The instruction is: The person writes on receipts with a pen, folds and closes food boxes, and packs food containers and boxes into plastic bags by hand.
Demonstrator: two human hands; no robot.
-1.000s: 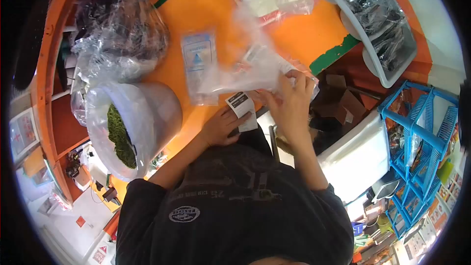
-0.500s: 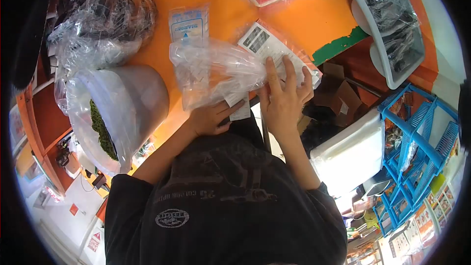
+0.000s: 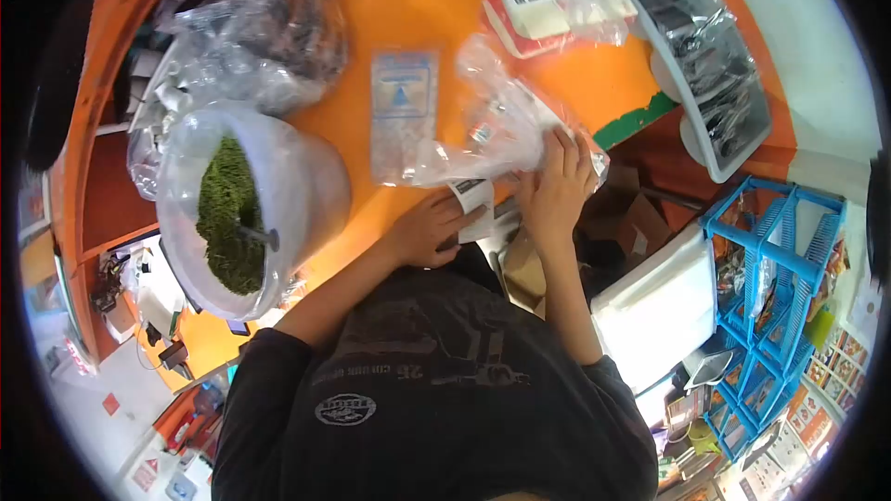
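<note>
My left hand (image 3: 430, 229) is closed on a small white printed label (image 3: 475, 209) near the table's front edge. To its right, my right hand (image 3: 557, 187) grips the gathered end of a crumpled clear plastic bag (image 3: 506, 134), its fingers bent over the film. Under that bag and hand lies a flat packet with a red-orange border (image 3: 592, 150), mostly covered. A flat clear packet with blue print (image 3: 405, 97) lies just beyond my left hand, partly overlapped by the plastic bag.
Left of my hands stands a translucent bucket (image 3: 320, 181) holding green shredded material (image 3: 227, 223). Behind it are plastic-wrapped bundles (image 3: 278, 56). A red-and-white pack (image 3: 543, 5) sits at the back, a grey tray of wrapped cutlery (image 3: 766, 121) at right, above blue racks (image 3: 770, 260).
The view has shifted, bringing more of the bucket's contents into sight. The clear bag has crumpled and bent upward beside my right hand. My left hand still holds the label.
</note>
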